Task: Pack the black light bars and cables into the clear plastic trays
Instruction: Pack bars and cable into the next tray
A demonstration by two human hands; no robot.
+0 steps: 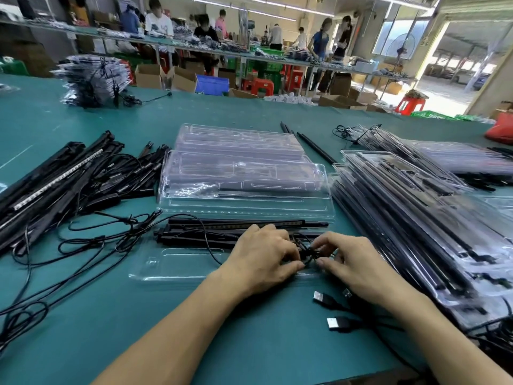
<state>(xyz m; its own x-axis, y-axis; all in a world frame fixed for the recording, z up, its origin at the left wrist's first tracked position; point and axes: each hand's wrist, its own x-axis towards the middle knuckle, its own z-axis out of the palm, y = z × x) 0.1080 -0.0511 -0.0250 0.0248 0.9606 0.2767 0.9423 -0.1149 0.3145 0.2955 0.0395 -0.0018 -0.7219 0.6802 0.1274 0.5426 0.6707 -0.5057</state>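
Both my hands are pinching the bundled black cable [308, 252], left hand [263, 257] and right hand [358, 262] meeting over the clear tray [177, 263], where black light bars [222, 232] are lying along the far side.

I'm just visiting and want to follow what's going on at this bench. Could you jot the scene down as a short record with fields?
Surface: green table
Left hand: pinches the cable bundle
Right hand: pinches the same bundle
Being filled: clear tray in front of the person, light bars across its far part
To the left: pile of loose bars and cables
Behind: stack of empty trays
To the right: stacks of packed trays
By the right wrist: two USB plugs on the table
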